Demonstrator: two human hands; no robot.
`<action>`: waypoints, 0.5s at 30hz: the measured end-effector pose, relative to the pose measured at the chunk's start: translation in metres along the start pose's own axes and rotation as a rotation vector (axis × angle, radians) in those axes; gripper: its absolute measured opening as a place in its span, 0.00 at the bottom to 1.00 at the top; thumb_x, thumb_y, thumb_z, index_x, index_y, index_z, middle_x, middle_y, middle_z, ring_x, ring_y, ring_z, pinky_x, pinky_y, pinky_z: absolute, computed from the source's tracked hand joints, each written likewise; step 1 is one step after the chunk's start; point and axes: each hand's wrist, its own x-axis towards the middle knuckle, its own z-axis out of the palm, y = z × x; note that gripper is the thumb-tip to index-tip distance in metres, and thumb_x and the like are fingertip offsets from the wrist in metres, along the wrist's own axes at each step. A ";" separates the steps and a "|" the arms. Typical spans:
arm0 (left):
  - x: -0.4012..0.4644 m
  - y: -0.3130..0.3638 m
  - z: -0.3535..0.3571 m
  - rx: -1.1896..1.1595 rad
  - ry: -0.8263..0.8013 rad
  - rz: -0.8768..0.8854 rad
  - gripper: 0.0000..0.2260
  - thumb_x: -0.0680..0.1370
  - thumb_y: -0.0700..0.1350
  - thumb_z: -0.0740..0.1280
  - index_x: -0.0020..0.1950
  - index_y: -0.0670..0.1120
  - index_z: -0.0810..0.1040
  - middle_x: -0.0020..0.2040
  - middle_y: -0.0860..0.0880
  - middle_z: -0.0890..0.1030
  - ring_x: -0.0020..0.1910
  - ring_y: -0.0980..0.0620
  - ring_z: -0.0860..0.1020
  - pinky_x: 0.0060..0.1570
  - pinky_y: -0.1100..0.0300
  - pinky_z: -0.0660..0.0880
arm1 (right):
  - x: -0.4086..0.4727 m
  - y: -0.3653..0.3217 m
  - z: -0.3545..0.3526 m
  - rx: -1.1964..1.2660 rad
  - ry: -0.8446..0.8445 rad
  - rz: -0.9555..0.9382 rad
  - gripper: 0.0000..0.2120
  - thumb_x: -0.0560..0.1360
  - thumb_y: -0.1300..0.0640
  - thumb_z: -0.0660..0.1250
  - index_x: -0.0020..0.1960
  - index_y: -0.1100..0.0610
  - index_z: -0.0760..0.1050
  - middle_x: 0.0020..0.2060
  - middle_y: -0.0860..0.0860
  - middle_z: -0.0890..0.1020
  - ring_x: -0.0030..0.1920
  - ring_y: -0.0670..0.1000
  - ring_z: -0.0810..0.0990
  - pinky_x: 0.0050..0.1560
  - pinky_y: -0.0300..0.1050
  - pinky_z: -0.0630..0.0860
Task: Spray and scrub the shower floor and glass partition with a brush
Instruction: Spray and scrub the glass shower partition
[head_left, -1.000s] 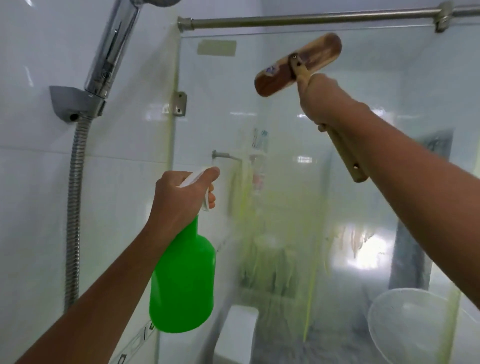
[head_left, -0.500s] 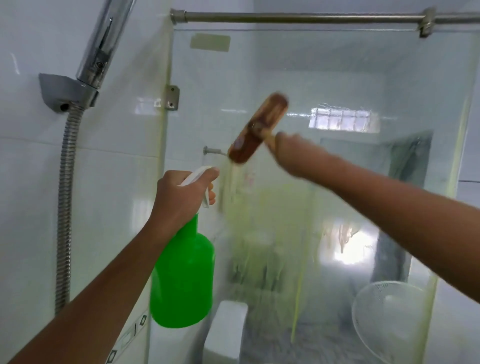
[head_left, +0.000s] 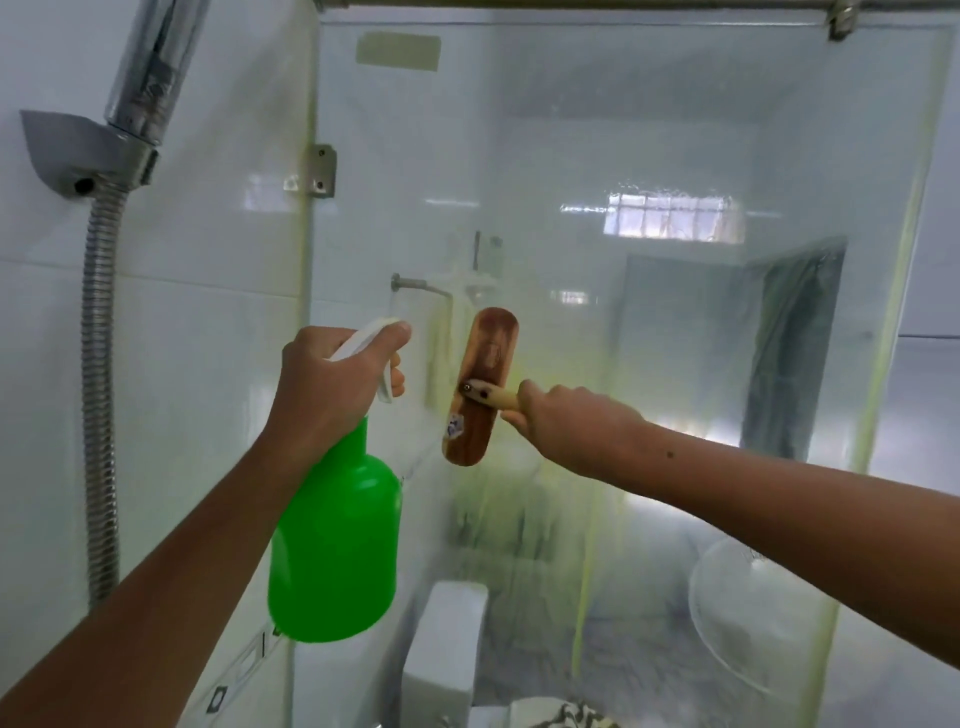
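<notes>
Brush (head_left: 480, 387) is up against the glass partition (head_left: 649, 338), standing nearly upright with its wooden back facing me, about mid-height on the pane. My right hand (head_left: 558, 418) is wrapped tight around its pale handle, arm reaching in from the right. My left hand (head_left: 332, 384) has the green spray bottle (head_left: 337, 540) by the neck, fingers curled over the white trigger, nozzle pointed at the glass just left of the brush. Yellowish-green streaks run down the pane below. Shower hose (head_left: 98, 389) hangs off its bracket on the tiled wall to my left. Can't really see the floor from here.
</notes>
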 end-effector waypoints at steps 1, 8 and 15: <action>0.000 -0.001 0.000 -0.007 0.002 -0.003 0.18 0.79 0.56 0.73 0.37 0.44 0.86 0.34 0.47 0.87 0.39 0.47 0.88 0.47 0.54 0.81 | 0.008 0.007 -0.004 -0.018 0.044 -0.011 0.22 0.82 0.39 0.47 0.56 0.56 0.68 0.34 0.51 0.74 0.29 0.54 0.74 0.30 0.46 0.67; -0.001 -0.003 0.002 -0.014 -0.006 -0.008 0.19 0.79 0.56 0.73 0.35 0.44 0.85 0.33 0.48 0.87 0.39 0.45 0.88 0.50 0.50 0.81 | 0.074 0.051 -0.101 0.321 0.344 0.279 0.20 0.84 0.44 0.48 0.59 0.59 0.69 0.47 0.61 0.76 0.36 0.58 0.77 0.33 0.45 0.68; -0.006 -0.007 -0.008 -0.009 0.000 -0.030 0.18 0.79 0.56 0.72 0.37 0.43 0.86 0.33 0.47 0.87 0.39 0.44 0.87 0.48 0.52 0.81 | 0.032 -0.020 0.003 -0.079 0.289 -0.035 0.18 0.82 0.45 0.56 0.48 0.58 0.74 0.31 0.56 0.78 0.28 0.59 0.80 0.24 0.45 0.64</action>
